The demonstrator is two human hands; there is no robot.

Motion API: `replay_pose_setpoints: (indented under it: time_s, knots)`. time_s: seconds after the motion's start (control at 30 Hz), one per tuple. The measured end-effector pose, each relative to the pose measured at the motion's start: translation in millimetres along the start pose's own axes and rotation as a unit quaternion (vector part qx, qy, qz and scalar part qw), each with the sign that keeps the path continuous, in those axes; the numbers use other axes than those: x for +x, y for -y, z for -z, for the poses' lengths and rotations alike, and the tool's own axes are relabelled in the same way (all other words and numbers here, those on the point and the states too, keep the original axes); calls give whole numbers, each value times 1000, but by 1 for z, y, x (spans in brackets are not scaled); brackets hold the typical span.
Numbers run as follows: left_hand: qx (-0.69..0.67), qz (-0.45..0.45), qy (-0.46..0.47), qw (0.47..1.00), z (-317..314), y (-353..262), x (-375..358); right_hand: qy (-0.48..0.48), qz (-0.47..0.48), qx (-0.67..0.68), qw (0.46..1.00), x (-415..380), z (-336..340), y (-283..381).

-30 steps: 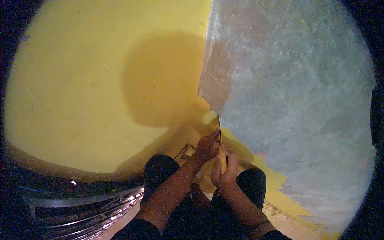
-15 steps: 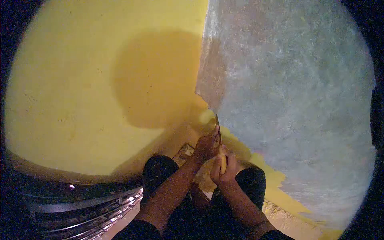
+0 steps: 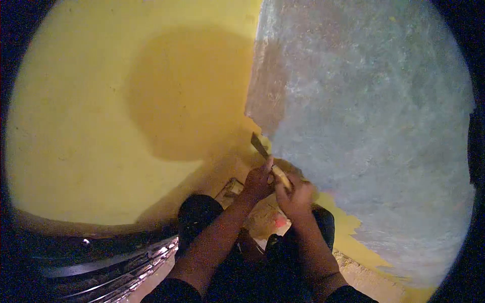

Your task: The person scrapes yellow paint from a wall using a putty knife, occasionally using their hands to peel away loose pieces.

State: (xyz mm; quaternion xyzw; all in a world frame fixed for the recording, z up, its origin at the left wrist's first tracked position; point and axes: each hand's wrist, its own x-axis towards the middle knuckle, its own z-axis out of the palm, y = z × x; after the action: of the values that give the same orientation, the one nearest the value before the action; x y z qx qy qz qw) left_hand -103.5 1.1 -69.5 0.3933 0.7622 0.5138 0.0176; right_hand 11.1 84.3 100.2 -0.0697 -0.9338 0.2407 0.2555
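A scraper (image 3: 259, 145) with a metal blade and a yellow handle is held in both hands low in a wall corner. My right hand (image 3: 295, 196) grips the handle. My left hand (image 3: 258, 182) rests its fingers on the blade's base. The blade tilts up and to the left, its tip at the lower edge of the yellow paint strip beside the bare grey wall (image 3: 369, 126). The yellow painted wall (image 3: 101, 111) fills the left side. I crouch with both knees in dark trousers under my arms.
A dark metal grille or rack (image 3: 101, 267) lies at the lower left. A strip of yellow paint (image 3: 353, 237) runs along the base of the grey wall. Scraped debris and a small red spot (image 3: 279, 221) lie on the floor between my knees.
The scraper has tilted from near vertical to leaning left, its blade now a little higher. My right hand moved up and right along the handle; the view shifted slightly.
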Motion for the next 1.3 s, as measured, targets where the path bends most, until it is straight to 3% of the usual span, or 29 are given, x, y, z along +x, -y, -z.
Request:
replay_pose_setpoints:
  time_s: [0.03,0.07,0.1,0.13,0.17,0.2,0.23,0.27,0.3,0.33,0.4,0.47,0.53,0.57,0.6,0.63,0.7,0.73,0.77,0.83,0.9,0.93,1.0,1.03,1.1,1.23,1.3]
  knots:
    - [-7,-7,36,999,4,-6,-1,2,-1,1,1000,0,14,1]
    - [-7,-6,37,999,5,-11,-4,89,-104,9,991,0,27,1]
    - [12,-74,26,997,6,-17,-7,173,-204,17,964,-1,36,-1]
    - [32,-143,15,989,8,-24,-8,173,-202,16,964,-5,37,-10]
    - [33,-144,13,989,9,-36,-7,139,-206,132,959,-12,34,-24]
    - [67,-128,17,989,11,-48,-7,103,-207,247,941,-16,29,-35]
    - [101,-112,22,988,12,-56,-5,100,-204,250,941,-17,24,-43]
    - [104,-116,22,987,13,-59,-3,115,-245,326,906,-16,20,-49]
    - [74,-100,30,992,15,-60,-1,130,-283,400,862,-17,18,-53]
    - [44,-84,37,995,20,-65,2,125,-278,403,863,-15,22,-51]
    - [78,-61,63,993,30,-77,6,150,-391,546,725,-6,30,-42]
    - [114,-31,85,989,35,-78,3,170,-395,545,720,-1,35,-39]
    - [69,9,18,997,33,-71,-10,192,-401,544,712,-2,33,-37]
    - [76,10,17,997,37,-86,-10,177,-394,527,732,-9,22,-39]
    - [-23,52,-165,985,37,-103,-11,162,-389,508,751,-17,9,-42]
    - [-120,88,-340,928,37,-117,-12,165,-387,512,749,-26,-9,-50]
    - [-84,83,-352,929,23,-105,-26,128,-310,406,850,-39,-41,-64]
    - [-53,80,-361,928,17,-102,-33,126,-309,410,849,-42,-39,-50]
    - [-51,78,-358,929,20,-110,-34,75,-289,389,872,-44,-31,-25]
    - [-105,11,-180,978,30,-134,-30,18,-267,368,890,-44,-24,-4]
    - [-174,3,-156,972,29,-146,-27,49,-349,447,822,-45,-20,1]
    - [-244,-1,-134,960,29,-149,-27,48,-351,450,820,-47,-17,5]
    - [-250,-17,-106,962,35,-150,-31,42,-279,411,867,-49,-14,13]
    - [-260,-31,-82,962,40,-152,-31,41,-281,414,865,-50,-16,17]
    - [-256,-34,-64,964,49,-153,-32,31,-324,478,816,-54,-21,21]
    - [-269,-64,-51,960,34,-122,-35,53,-340,490,801,-45,-11,19]
    - [-249,-61,-48,965,40,-136,-25,59,-172,287,940,-61,-51,-14]
